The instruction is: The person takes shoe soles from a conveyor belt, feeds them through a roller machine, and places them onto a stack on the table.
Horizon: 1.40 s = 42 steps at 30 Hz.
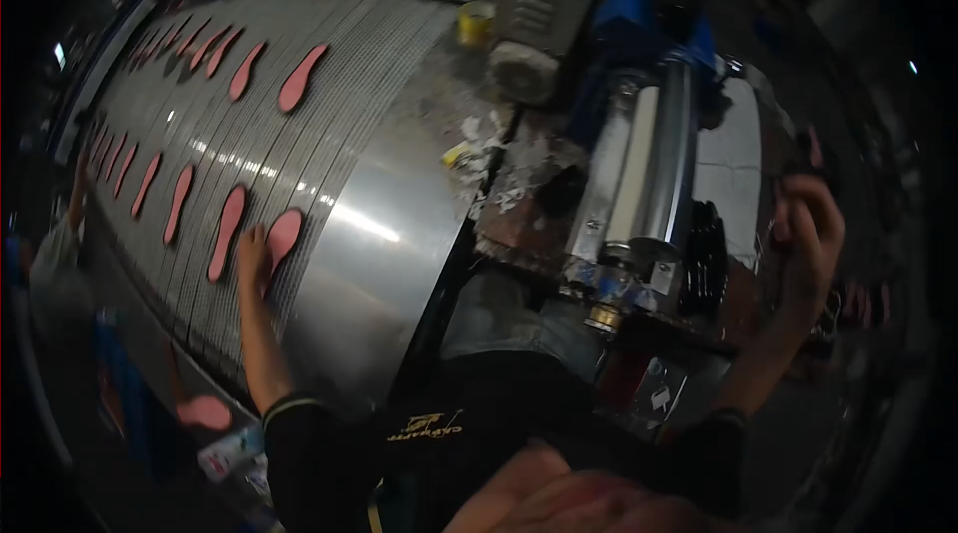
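My left hand (253,256) is over the slatted metal conveyor, its fingers closed at the edge of a pink shoe insole (285,238). That insole is the nearest one to the smooth metal end plate (364,259). Just left of the hand lies another pink insole (229,234), flat on the slats. My right hand (813,219) is raised at the right, beyond the roller machine (649,164). Its fingers are curled inward, and dim light hides what they may hold.
Two rows of pink insoles run along the conveyor (339,149). Grey motor housing (544,4) and a yellow tub (476,23) stand beyond it. White scraps (514,184) litter the surface beside the rollers. Another person's sleeve (60,259) shows at far left. Dark stacked pieces (706,259) lie beside the rollers.
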Motion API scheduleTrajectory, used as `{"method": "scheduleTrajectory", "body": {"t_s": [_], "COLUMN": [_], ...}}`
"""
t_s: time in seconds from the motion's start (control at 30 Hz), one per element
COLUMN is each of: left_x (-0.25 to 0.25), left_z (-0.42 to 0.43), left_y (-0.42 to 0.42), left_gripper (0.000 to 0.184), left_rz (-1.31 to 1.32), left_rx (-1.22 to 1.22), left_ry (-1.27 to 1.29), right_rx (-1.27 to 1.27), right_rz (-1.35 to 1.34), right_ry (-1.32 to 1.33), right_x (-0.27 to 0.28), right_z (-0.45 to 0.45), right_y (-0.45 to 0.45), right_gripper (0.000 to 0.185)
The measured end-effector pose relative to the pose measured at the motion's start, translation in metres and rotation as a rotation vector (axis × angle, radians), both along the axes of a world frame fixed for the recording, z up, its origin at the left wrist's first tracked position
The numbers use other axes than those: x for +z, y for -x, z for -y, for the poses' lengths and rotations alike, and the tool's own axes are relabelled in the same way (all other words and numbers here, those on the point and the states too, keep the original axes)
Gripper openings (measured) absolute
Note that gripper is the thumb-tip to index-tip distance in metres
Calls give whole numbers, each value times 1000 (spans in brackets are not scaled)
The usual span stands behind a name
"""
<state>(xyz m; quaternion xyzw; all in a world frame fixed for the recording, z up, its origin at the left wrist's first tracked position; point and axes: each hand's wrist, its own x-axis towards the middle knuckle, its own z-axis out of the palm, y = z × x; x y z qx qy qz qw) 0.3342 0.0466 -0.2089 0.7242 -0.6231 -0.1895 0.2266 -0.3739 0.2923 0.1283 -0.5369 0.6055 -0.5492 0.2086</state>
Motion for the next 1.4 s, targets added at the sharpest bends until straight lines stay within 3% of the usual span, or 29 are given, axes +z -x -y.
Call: {"method": "scheduleTrajectory", "body": {"t_s": [0.1, 0.13, 0.23, 0.3, 0.6, 0.63, 0.7, 0.77, 0.83, 0.93, 1.03, 1.23, 1.3, 1.4], "left_x": [25, 9, -16, -22, -32, -22, 7, 1, 10, 15, 42, 127, 165, 221], "left_z": [-9, -9, -7, -13, -55, -58, -60, -47, -39, -20, -20, -17, -7, 8], "left_y": [39, 34, 26, 22, 13, 30, 80, 82, 104, 145, 203, 301, 340, 403], "left_gripper": [47, 42, 37, 36, 34, 34, 25, 22, 17, 17, 19, 25, 32, 40], "left_rz": [244, 255, 146, -73, -1028, -1024, 372, 320, 163, -204, -391, -422, -602, -603], "left_rx": [110, 79, 13, -47, -296, -297, 28, -46, -132, -200, -317, -584, -745, -984], "left_ry": [-27, 61, 159, 151, 47, 45, 182, 236, 306, 247, 178, 41, 28, 113], "right_rx": [-75, -119, -372, -491, -408, -407, -310, -419, -273, -173, -113, -168, -165, -131], "right_rz": [-559, -720, -1059, -1036, -1141, -1136, -773, -797, -398, -74, 219, 250, 285, 312], "right_ry": [-84, 32, -65, -348, -558, -560, -484, -598, -209, 15, 126, 82, 61, -9], "right_x": [41, 36, 20, 24, 52, 55, 62, 65, 47, 29, -3, -77, -90, -101], "right_z": [93, 125, 214, 252, 279, 271, 253, 233, 209, 137, 50, -76, -76, -39], "right_y": [4, 12, 34, 21, 2, 8, 26, 38, 93, 102, 115, 141, 138, 98], "right_gripper": [32, 37, 68, 75, 65, 65, 52, 49, 50, 46, 49, 52, 54, 50]}}
